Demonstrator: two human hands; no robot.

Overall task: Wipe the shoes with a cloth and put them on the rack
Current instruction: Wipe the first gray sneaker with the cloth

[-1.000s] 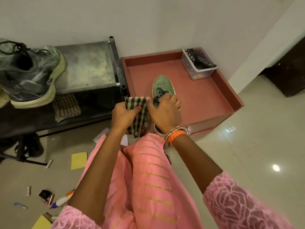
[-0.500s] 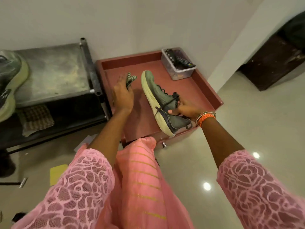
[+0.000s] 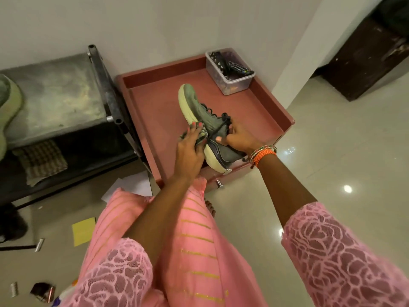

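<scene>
From the head camera, most of the cloth (image 3: 200, 136) is hidden under the left hand (image 3: 188, 151); only a crumpled bit peeks out by the fingertips. The left fingers curl over it and press it on the side of the shoe (image 3: 199, 111). The right hand (image 3: 235, 139) grips the shoe at its laces, and its fingertips are hidden behind the laces. The shoe is grey-green with a pale sole, tipped on its side, toe pointing away from the fingers, above the red tray (image 3: 285, 117). A second shoe (image 3: 8, 103) on the rack (image 3: 55, 89), far left of the fingers, is cut off by the edge.
</scene>
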